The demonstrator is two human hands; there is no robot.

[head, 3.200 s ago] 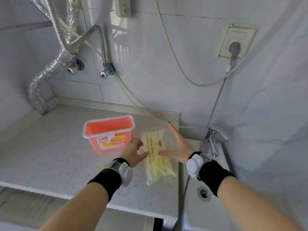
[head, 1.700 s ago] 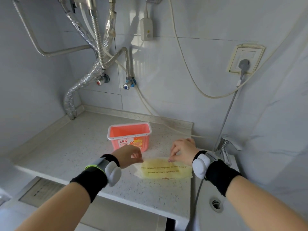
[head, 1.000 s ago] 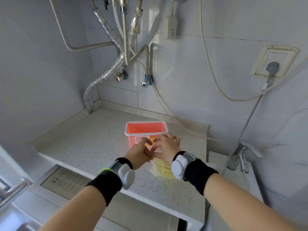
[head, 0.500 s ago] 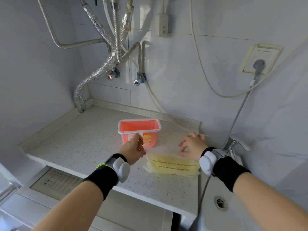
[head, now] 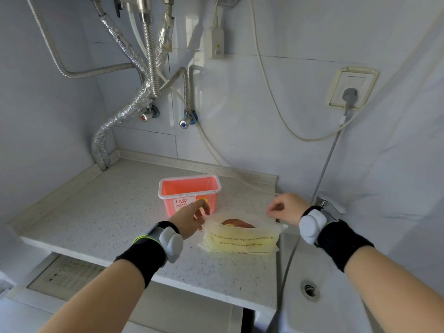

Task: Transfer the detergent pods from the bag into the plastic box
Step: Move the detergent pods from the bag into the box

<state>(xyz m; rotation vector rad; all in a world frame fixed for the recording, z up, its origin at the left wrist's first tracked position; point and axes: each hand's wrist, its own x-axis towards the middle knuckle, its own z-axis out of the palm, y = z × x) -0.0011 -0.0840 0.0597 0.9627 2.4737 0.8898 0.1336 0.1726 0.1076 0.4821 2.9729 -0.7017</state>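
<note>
Each hand's grip pinched one end of the bag (head: 241, 239) mouth: left hand (head: 191, 221), right hand (head: 286, 209). It lay just before the plastic box (head: 189, 194); spreading evenly would expose pods.

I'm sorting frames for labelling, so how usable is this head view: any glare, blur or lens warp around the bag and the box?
Head view: wide-angle warp bows the wall lines and countertop edges; soft daylight patches on the wall tiles, no harsh glare; the yellow bag and pink plastic box read clearly, "Liby" is legible, the bag's small print less so; slight softness on the left hand and right hand.
</note>
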